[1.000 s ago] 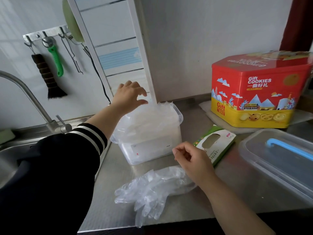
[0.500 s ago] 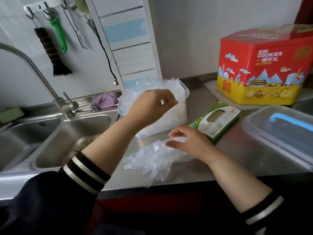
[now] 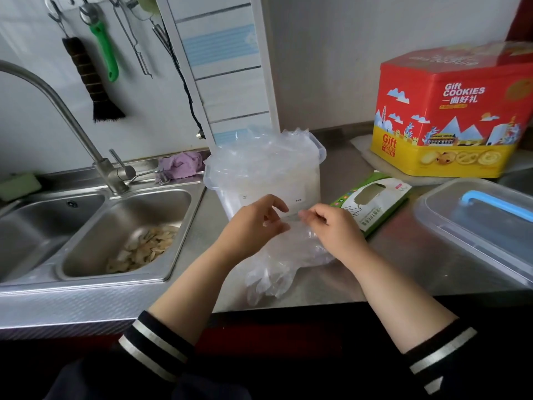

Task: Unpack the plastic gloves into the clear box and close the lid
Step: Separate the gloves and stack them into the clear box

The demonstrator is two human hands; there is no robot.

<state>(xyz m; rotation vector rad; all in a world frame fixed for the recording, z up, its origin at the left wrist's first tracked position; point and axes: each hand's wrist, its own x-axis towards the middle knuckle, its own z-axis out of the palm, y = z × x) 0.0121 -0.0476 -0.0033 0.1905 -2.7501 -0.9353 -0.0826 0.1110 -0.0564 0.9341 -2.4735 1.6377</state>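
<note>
A loose bunch of clear plastic gloves (image 3: 277,269) lies on the steel counter near its front edge. My left hand (image 3: 253,226) and my right hand (image 3: 334,229) both pinch its upper end, fingertips close together. Just behind them stands the clear box (image 3: 305,183), open and heaped with more plastic gloves (image 3: 259,157) that rise over its rim. The green and white glove packet (image 3: 372,203) lies flat to the right of the box. The box's clear lid with a blue handle (image 3: 473,223) rests on the counter at the right.
A steel sink (image 3: 95,235) with food scraps and a tall tap (image 3: 72,116) fills the left. A red and yellow cookie tin (image 3: 450,122) stands at the back right. A brush (image 3: 86,79) and a green tool (image 3: 103,47) hang on the wall. A purple cloth (image 3: 181,166) lies behind the sink.
My left hand came down from the top of the box to the loose gloves. My right hand went from hovering to pinching the bunch. The view tilted down.
</note>
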